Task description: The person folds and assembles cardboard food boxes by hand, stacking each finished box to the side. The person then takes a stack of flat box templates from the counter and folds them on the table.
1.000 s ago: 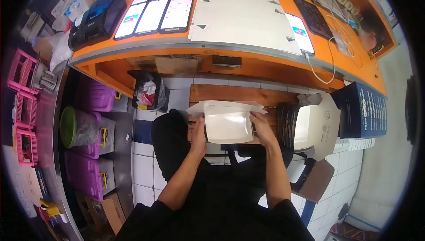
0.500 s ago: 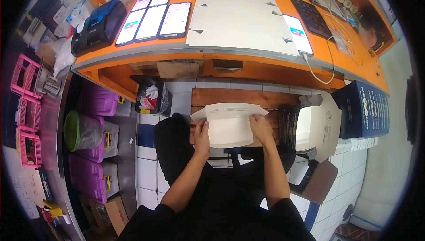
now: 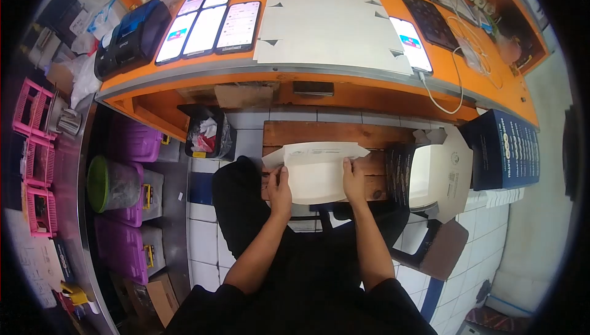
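Both sides of the box [image 3: 314, 179] are gripped, the left hand [image 3: 279, 195] pinching one wall between thumb and fingers and the right hand [image 3: 354, 181] pinching the other, close to the body and short of the table [image 3: 488, 94]. To my eye, good handling calls for light, matched pressure, so no wall buckles.

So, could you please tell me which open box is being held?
The left box, between the left hand and right hand; no hand touches the other open box, on the right.
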Available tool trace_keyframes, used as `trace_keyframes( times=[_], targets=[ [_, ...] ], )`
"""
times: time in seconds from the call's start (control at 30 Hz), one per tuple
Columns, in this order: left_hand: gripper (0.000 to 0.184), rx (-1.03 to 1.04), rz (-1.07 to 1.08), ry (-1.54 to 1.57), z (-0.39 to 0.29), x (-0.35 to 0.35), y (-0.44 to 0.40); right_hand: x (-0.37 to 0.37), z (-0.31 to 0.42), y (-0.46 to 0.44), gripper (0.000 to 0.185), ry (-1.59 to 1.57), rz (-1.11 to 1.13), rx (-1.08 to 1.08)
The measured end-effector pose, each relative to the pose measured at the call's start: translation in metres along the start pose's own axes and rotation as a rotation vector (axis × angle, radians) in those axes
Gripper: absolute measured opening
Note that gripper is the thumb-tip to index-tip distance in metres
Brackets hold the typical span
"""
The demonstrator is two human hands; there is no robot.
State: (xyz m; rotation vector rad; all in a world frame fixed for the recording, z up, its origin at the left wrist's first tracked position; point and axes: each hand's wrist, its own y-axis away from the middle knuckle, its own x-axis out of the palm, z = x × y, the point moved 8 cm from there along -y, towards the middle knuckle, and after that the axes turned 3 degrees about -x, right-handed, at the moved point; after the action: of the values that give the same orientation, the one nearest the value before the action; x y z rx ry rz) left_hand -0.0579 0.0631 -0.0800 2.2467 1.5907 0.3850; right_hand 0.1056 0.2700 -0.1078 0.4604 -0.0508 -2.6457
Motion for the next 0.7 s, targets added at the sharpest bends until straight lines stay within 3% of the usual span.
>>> trace_keyframes(
  times=[0.37, 0.43, 0.5, 0.57, 0.6, 0.67, 0.7],
  targets=[
    [0.04, -0.013, -0.04, -0.053, -0.011, -0.002, 0.007, -0.004, -0.003, -0.001, 0.045, -0.028, -0.016, -0.022],
    [0.04, -0.004, -0.048, -0.061, -0.013, -0.003, 0.006, -0.023, 0.024, 0.016, 0.042, 0.138, -0.08, 0.048],
    [0.041, -0.002, -0.059, -0.065, -0.001, -0.011, 0.0, -0.06, 0.068, 0.043, 0.036, 0.408, -0.289, -0.028],
    [0.038, 0.118, -0.145, -0.112, 0.024, -0.026, -0.016, -0.095, 0.11, 0.066, 0.033, 0.784, -0.477, -0.393],
    [0.038, 0.111, -0.138, -0.112, 0.019, -0.026, -0.009, -0.115, 0.106, 0.075, 0.035, 0.92, -0.627, -0.466],
    [0.033, 0.275, -0.127, 0.026, -0.025, -0.029, 0.025, -0.135, 0.148, 0.086, 0.04, 1.282, -0.816, -0.428],
    [0.028, 0.32, -0.126, -0.031, -0.04, -0.029, 0.039, -0.143, 0.139, 0.085, 0.04, 1.291, -0.824, -0.415]
  ],
)
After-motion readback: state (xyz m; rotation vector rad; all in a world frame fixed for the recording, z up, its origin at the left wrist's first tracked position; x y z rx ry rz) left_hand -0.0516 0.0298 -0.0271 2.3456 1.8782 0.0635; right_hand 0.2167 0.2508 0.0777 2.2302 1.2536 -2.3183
